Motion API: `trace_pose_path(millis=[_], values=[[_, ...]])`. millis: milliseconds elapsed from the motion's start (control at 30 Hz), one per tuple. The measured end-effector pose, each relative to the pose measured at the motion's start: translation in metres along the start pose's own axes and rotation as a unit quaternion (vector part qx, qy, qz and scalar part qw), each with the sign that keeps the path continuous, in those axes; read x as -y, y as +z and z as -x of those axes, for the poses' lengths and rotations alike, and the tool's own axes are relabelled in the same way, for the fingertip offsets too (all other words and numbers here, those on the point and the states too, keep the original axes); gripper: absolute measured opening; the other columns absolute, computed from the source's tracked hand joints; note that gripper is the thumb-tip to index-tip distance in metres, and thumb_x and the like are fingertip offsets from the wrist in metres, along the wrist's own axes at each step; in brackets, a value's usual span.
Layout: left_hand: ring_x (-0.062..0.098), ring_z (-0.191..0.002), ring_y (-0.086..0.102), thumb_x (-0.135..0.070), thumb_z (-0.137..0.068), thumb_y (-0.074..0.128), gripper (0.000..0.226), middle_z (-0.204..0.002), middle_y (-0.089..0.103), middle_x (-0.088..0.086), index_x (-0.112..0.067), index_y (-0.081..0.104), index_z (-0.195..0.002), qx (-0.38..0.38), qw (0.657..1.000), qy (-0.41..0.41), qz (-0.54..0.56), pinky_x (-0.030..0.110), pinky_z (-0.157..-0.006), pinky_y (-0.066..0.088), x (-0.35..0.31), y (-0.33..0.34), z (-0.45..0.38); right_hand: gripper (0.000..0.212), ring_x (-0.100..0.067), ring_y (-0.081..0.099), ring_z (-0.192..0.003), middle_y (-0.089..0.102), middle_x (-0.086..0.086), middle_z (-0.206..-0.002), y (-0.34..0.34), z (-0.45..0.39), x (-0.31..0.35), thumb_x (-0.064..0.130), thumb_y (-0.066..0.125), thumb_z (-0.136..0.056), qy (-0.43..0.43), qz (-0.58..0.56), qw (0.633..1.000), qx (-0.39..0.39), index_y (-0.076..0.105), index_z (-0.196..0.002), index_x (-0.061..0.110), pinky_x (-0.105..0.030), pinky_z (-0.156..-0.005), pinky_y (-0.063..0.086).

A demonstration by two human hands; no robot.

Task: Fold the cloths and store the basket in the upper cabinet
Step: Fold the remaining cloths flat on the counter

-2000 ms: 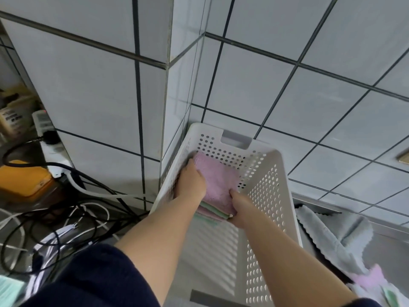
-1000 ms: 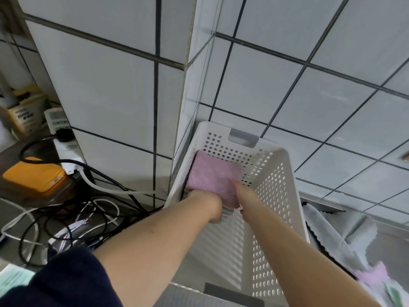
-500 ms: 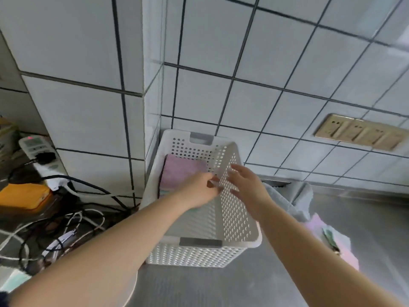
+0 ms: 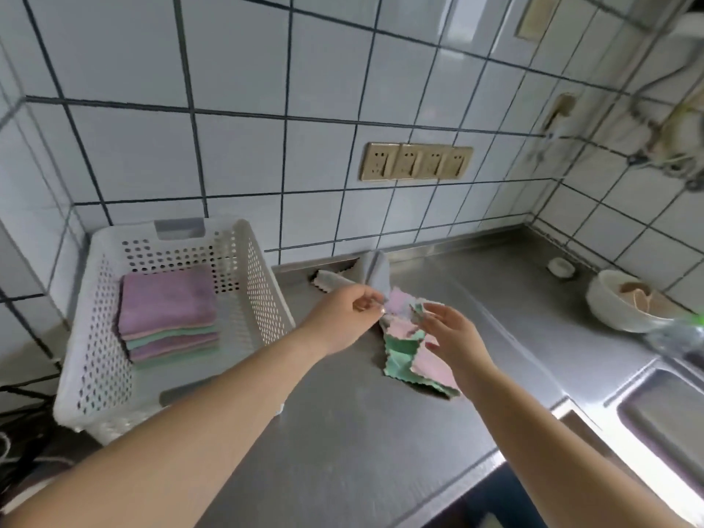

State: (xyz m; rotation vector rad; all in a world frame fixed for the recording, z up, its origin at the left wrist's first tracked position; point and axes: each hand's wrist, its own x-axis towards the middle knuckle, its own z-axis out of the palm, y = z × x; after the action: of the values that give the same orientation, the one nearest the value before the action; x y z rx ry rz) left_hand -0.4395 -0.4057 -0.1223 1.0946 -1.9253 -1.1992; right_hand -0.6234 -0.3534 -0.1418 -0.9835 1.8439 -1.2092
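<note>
Both hands now out of basket (image 4: 263, 299): left grip (image 4: 348, 318) pinching pink-green cloth (image 4: 409, 352), right grip (image 4: 453, 337) loose.

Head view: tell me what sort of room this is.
Most likely a home kitchen: a stainless steel counter with a sink set in it, a white tiled wall behind, and a bowl by the sink.
</note>
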Motion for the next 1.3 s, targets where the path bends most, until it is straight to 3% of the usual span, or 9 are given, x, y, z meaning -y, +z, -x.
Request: trace_pose_path(millis=[300, 467, 600, 700, 800, 967, 1133, 1233, 1300], values=[[0.012, -0.088, 0.056, -0.018, -0.089, 0.06, 0.019, -0.096, 0.063, -0.001, -0.014, 0.065, -0.107, 0.034, 0.995, -0.097, -0.006, 0.022, -0.082, 0.042, 0.04, 0.064, -0.024, 0.032, -0.022, 0.059, -0.105, 0.063, -0.003, -0.116, -0.056, -0.003, -0.059, 0.02, 0.055, -0.093, 0.082, 0.044, 0.996, -0.019, 0.056, -0.125, 0.013, -0.041, -0.096, 0.048], [0.01, -0.084, 0.052, -0.01, -0.091, 0.056, 0.019, -0.094, 0.06, 0.002, -0.004, 0.063, -0.109, 0.034, 0.991, -0.132, 0.008, -0.001, -0.058, 0.036, 0.068, 0.097, -0.035, 0.034, -0.015, 0.054, -0.103, 0.059, 0.0, -0.122, -0.064, -0.023, -0.082, 0.023, 0.053, -0.094, 0.079, 0.124, 0.989, 0.021, 0.054, -0.127, 0.018, -0.032, -0.089, 0.048], [0.008, -0.086, 0.054, -0.011, -0.091, 0.057, 0.019, -0.098, 0.061, 0.001, -0.008, 0.063, -0.109, 0.032, 0.989, -0.14, -0.034, 0.007, -0.062, 0.039, 0.086, 0.113, -0.055, 0.038, -0.016, 0.058, -0.103, 0.058, 0.002, -0.127, -0.062, -0.062, -0.091, 0.027, 0.053, -0.093, 0.047, 0.23, 0.97, 0.068, 0.051, -0.131, 0.022, -0.022, -0.072, 0.044], [0.013, -0.095, 0.058, -0.01, -0.09, 0.057, 0.025, -0.106, 0.061, 0.002, -0.01, 0.062, -0.114, 0.027, 0.987, -0.126, -0.091, 0.015, -0.079, 0.043, 0.099, 0.128, -0.083, 0.04, -0.014, 0.058, -0.092, 0.058, 0.002, -0.125, -0.061, -0.11, -0.099, 0.03, 0.052, -0.093, 0.007, 0.311, 0.944, 0.11, 0.048, -0.133, 0.027, -0.02, -0.066, 0.043], [0.016, -0.109, 0.052, -0.02, -0.089, 0.058, 0.036, -0.12, 0.052, -0.004, -0.026, 0.057, -0.124, 0.012, 0.966, -0.08, -0.244, 0.033, -0.092, 0.046, 0.107, 0.144, -0.11, 0.04, -0.012, 0.056, -0.094, 0.056, 0.001, -0.121, -0.061, -0.159, -0.107, 0.031, 0.05, -0.093, -0.08, 0.407, 0.897, 0.151, 0.049, -0.132, 0.031, -0.021, -0.071, 0.04], [0.016, -0.124, 0.035, -0.034, -0.084, 0.064, 0.039, -0.127, 0.045, -0.007, -0.033, 0.058, -0.123, 0.004, 0.924, -0.035, -0.382, 0.03, -0.102, 0.036, 0.117, 0.172, -0.145, 0.033, -0.021, 0.056, -0.096, 0.051, -0.001, -0.11, -0.053, -0.221, -0.115, 0.029, 0.05, -0.091, -0.186, 0.463, 0.83, 0.251, 0.058, -0.123, 0.032, -0.028, -0.074, 0.045], [0.02, -0.106, 0.057, -0.022, -0.074, 0.072, 0.009, -0.103, 0.065, -0.005, -0.022, 0.069, -0.083, -0.034, 0.916, 0.016, -0.399, 0.036, -0.102, 0.039, 0.124, 0.178, -0.156, 0.021, -0.024, 0.052, -0.097, 0.048, -0.003, -0.097, -0.049, -0.253, -0.111, 0.031, 0.056, -0.087, -0.27, 0.463, 0.78, 0.322, 0.067, -0.098, 0.017, -0.029, -0.076, 0.043], [0.012, -0.094, 0.061, -0.024, -0.085, 0.06, 0.007, -0.092, 0.068, -0.01, -0.021, 0.062, -0.09, -0.073, 0.929, 0.003, -0.362, 0.025, -0.107, 0.025, 0.113, 0.166, -0.162, 0.022, -0.024, 0.055, -0.087, 0.056, -0.003, -0.091, -0.053, -0.267, -0.095, 0.029, 0.055, -0.085, -0.32, 0.402, 0.794, 0.325, 0.063, -0.089, 0.009, -0.03, -0.067, 0.038], [0.015, -0.088, 0.061, -0.025, -0.091, 0.054, 0.012, -0.093, 0.068, -0.008, -0.02, 0.06, -0.1, -0.108, 0.939, -0.029, -0.326, 0.032, -0.091, 0.044, 0.102, 0.156, -0.164, 0.021, -0.024, 0.055, -0.074, 0.059, -0.001, -0.081, -0.057, -0.271, -0.077, 0.03, 0.052, -0.088, -0.347, 0.388, 0.792, 0.318, 0.059, -0.092, 0.01, -0.031, -0.061, 0.036]])
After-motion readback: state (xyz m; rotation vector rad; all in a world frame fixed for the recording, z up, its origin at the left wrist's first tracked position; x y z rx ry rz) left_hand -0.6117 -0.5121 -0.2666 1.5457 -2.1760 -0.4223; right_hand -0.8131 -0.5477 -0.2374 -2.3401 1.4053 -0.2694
